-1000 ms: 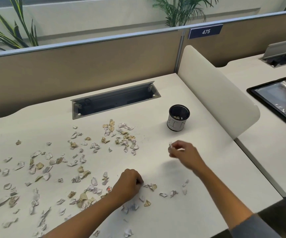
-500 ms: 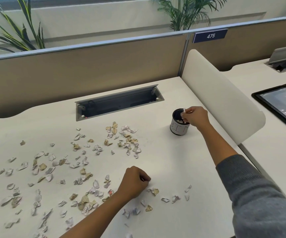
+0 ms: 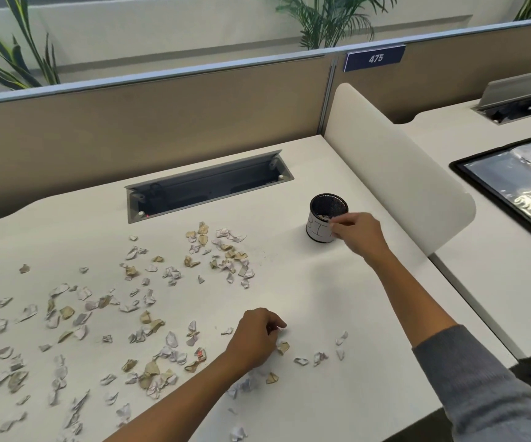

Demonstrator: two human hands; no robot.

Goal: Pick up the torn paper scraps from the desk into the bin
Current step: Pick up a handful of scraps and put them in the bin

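Several torn white and tan paper scraps (image 3: 149, 317) lie scattered over the left and middle of the white desk (image 3: 305, 282). The bin (image 3: 320, 229), a small black mesh cup with a white paper label, stands at the back right and has scraps inside. My right hand (image 3: 358, 236) hovers against the bin's front right side, its fingers loosely bent, and no scrap shows in it. My left hand (image 3: 256, 338) rests on the desk near the front, fingers curled, pinching a small white scrap at its fingertips. A few more scraps (image 3: 320, 357) lie just right of it.
An open grey cable tray (image 3: 206, 186) is sunk into the desk behind the scraps. A white curved divider (image 3: 395, 173) stands right of the bin. Beyond it, a black tray with plastic wrap (image 3: 513, 183) sits on the neighbouring desk. A tan partition runs along the back.
My right hand carried a scrap up to the bin's rim and has since dropped to the bin's front side without it. My left hand stayed over the same scraps.
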